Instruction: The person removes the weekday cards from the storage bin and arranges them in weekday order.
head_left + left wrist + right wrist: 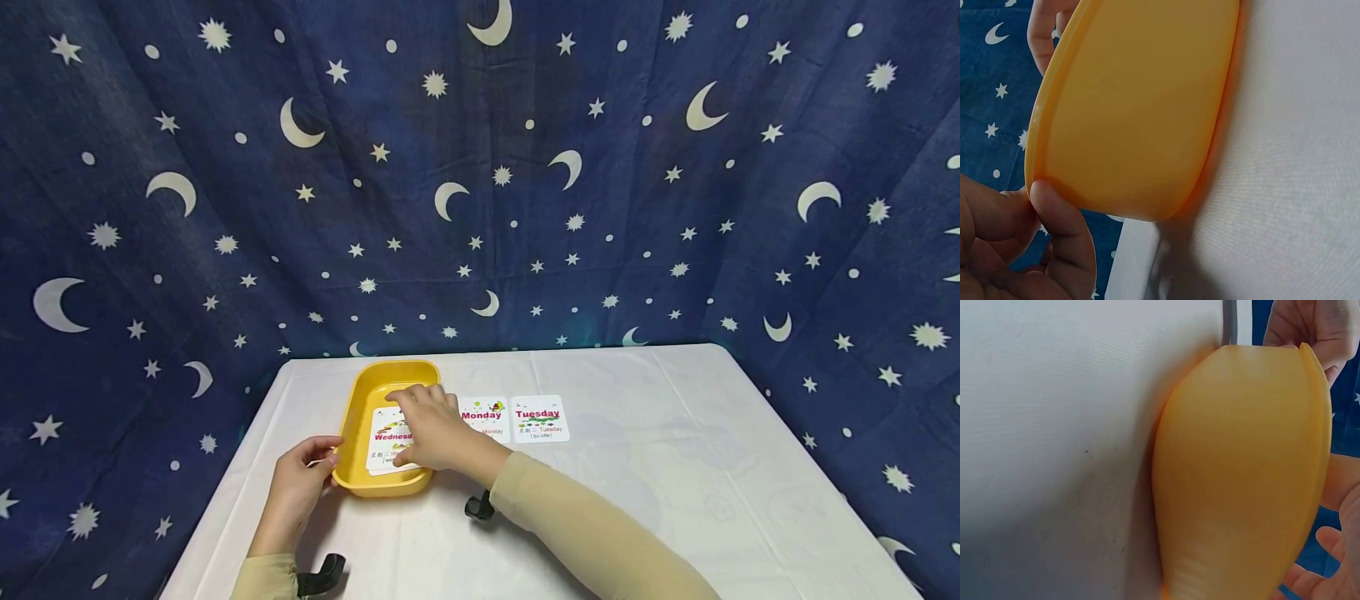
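Note:
A yellow tray (352,425) stands on the table, and my left hand (300,479) pinches its left rim. In the left wrist view, the thumb and fingers (1063,231) meet at the tray's edge. Inside the tray lies a white card (381,450) printed "Wednesday", with another card edge showing beneath it. My right hand (435,429) hovers over this card, fingers spread toward its top and thumb near its lower edge. It hides the card's right part. Whether it touches the card is unclear.
A "Monday" card (491,417) and a "Tuesday" card (542,419) lie side by side right of the tray, Monday partly hidden by the right hand. White cloth covers the table (675,483). A blue curtain (480,208) with moons and stars hangs behind.

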Tool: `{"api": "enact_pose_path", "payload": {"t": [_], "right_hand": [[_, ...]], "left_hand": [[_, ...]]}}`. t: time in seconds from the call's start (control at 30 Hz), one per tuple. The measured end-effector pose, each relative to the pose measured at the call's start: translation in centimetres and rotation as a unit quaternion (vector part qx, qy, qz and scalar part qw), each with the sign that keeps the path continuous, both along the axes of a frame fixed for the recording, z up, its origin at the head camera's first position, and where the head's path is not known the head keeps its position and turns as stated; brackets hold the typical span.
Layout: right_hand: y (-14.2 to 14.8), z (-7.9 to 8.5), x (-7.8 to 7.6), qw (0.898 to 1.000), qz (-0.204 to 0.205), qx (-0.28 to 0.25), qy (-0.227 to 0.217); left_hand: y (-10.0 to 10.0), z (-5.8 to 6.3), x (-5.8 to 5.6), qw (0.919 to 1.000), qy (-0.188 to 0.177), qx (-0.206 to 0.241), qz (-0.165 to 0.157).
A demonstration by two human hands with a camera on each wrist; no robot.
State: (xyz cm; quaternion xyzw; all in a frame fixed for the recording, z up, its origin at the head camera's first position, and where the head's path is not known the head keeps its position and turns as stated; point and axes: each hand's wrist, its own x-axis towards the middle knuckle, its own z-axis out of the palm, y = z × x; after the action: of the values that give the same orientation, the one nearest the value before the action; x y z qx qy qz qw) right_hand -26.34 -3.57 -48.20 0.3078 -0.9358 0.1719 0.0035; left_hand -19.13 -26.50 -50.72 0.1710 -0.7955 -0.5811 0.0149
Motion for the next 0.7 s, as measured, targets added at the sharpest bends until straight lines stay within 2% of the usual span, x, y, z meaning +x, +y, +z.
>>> {"api": "enact_pose_path", "payload": {"t": [0.4, 0.7], "right_hand": [[-2.1, -0.3, -0.2, 0.999, -0.01, 0.034, 0.021], [-3.4, -0.6, -0.4, 0.998, -0.012, 0.053, 0.013]], "left_hand": [[0.0, -0.1, -0.1, 1.0, -0.004, 0.006, 0.0], [-0.1, -0.2, -0.1, 1.0, 0.006, 0.007, -0.003]]}}
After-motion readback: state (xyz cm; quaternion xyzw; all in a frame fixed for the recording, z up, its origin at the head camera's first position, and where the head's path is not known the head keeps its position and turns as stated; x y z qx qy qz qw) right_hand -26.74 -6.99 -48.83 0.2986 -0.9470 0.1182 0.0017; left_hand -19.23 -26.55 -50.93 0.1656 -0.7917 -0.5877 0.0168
